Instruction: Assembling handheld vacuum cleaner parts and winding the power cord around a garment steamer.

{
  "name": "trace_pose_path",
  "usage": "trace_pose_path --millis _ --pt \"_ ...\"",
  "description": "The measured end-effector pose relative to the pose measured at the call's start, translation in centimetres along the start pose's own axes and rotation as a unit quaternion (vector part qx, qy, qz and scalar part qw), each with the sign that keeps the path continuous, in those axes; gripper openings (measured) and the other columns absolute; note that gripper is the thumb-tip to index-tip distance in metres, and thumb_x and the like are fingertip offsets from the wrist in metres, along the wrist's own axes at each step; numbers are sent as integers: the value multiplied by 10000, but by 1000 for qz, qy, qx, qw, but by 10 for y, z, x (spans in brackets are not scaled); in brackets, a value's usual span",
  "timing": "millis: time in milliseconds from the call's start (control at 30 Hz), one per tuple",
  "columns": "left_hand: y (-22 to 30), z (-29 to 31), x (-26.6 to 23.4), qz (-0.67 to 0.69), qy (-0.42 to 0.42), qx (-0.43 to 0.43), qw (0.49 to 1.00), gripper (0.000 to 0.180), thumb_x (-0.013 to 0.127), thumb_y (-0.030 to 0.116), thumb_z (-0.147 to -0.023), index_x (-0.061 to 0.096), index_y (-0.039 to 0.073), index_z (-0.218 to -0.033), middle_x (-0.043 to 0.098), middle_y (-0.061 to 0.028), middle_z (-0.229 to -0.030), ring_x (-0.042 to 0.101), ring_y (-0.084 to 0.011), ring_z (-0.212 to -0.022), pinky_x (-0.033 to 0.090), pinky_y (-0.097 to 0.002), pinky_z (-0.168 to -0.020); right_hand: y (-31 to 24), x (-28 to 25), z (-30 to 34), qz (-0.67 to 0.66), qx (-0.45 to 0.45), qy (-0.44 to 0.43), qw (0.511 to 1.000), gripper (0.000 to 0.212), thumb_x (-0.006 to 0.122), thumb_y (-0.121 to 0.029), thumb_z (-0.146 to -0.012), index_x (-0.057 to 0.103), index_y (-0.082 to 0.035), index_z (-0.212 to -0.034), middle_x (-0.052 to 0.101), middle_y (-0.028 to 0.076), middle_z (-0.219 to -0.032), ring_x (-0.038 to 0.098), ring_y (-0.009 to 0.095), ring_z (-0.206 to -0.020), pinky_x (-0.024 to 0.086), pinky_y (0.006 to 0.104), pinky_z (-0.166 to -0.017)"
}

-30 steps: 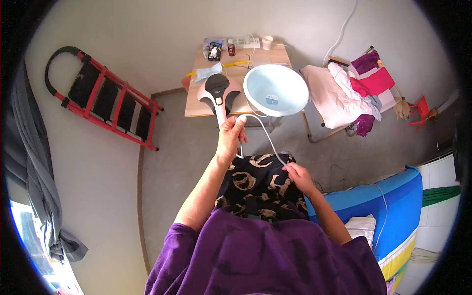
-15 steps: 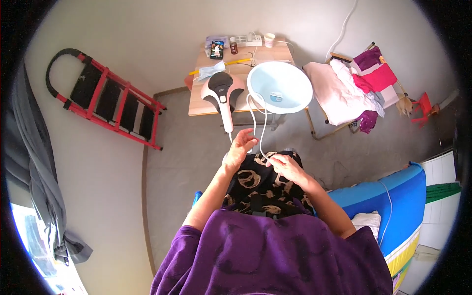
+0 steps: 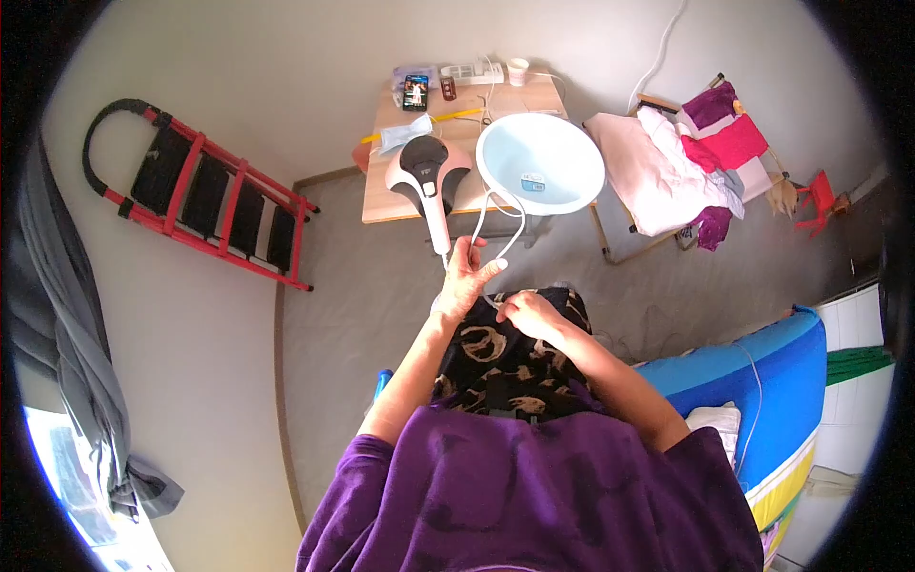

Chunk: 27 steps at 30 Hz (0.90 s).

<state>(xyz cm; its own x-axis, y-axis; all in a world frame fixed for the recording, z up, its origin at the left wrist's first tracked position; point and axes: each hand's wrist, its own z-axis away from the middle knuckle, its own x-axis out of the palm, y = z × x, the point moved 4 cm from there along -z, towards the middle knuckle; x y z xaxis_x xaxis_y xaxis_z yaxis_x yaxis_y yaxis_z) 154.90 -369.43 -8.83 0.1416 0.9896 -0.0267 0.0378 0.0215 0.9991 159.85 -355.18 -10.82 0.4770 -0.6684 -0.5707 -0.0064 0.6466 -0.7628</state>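
A white power cord (image 3: 523, 225) hangs in a loop in front of the table, between the basin and my hands. My left hand (image 3: 465, 284) is closed round the cord, its thumb pointing up and to the right. Close by on the right, above my lap, my right hand (image 3: 530, 315) pinches a lower stretch of the same cord. Just beyond the left hand, a pink, black and white handheld vacuum cleaner (image 3: 425, 176) lies on the table, its handle jutting over the front edge. A pale blue basin (image 3: 572, 167) stands to its right, partly over the edge.
The wooden table (image 3: 386, 205) also bears a phone (image 3: 416, 92), a face mask (image 3: 406, 132), a power strip (image 3: 472, 72) and a paper cup (image 3: 518, 71). Clothes (image 3: 648, 181) cover a rack at right. A red stepladder (image 3: 205, 195) leans left; a blue bed (image 3: 753, 372) is at lower right.
My left hand has closed on the cord. My right hand has moved left, close to it, and the cord's loop now hangs shorter and rounder.
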Motion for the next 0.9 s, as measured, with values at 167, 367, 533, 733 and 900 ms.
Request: trace_pose_path --millis 167,367,533,733,900 --pt "-10 -4 -4 15 19 -14 1000 233 655 245 -867 534 57 -932 446 46 -772 379 -69 -731 334 -231 -649 -10 17 -10 43 7 -12 999 268 464 -230 -837 699 -117 -774 662 154 -775 648 307 -773 486 411 -728" --pt "0 1 0 91 -56 -23 994 267 700 211 -810 534 50 -944 444 17 -769 390 -71 -742 371 -235 -667 4 19 -14 39 0 -8 999 266 487 -247 -835 701 -122 -739 656 158 -740 649 314 -757 487 414 -715" --pt "-10 0 1 76 -62 -53 994 270 724 214 -791 538 69 -923 425 42 -727 384 -60 -699 358 -221 -623 6 23 -17 37 6 -57 998 249 520 -257 -826 697 -106 -737 653 168 -735 649 312 -757 491 407 -699" --pt "-1 0 -1 72 -56 -50 995 313 727 257 -783 527 60 -921 427 53 -714 397 -66 -690 360 -219 -609 2 26 -13 91 -5 -29 995 242 535 -244 -818 688 -80 -729 656 163 -731 649 283 -730 498 388 -691" --pt "3 6 -1 7 -148 -36 988 628 816 405 -624 503 75 -1056 424 6 -838 412 -105 -776 390 -256 -705 -15 14 -9 39 47 -127 990 180 551 -165 -777 710 -93 -820 669 137 -758 651 249 -718 504 363 -680"
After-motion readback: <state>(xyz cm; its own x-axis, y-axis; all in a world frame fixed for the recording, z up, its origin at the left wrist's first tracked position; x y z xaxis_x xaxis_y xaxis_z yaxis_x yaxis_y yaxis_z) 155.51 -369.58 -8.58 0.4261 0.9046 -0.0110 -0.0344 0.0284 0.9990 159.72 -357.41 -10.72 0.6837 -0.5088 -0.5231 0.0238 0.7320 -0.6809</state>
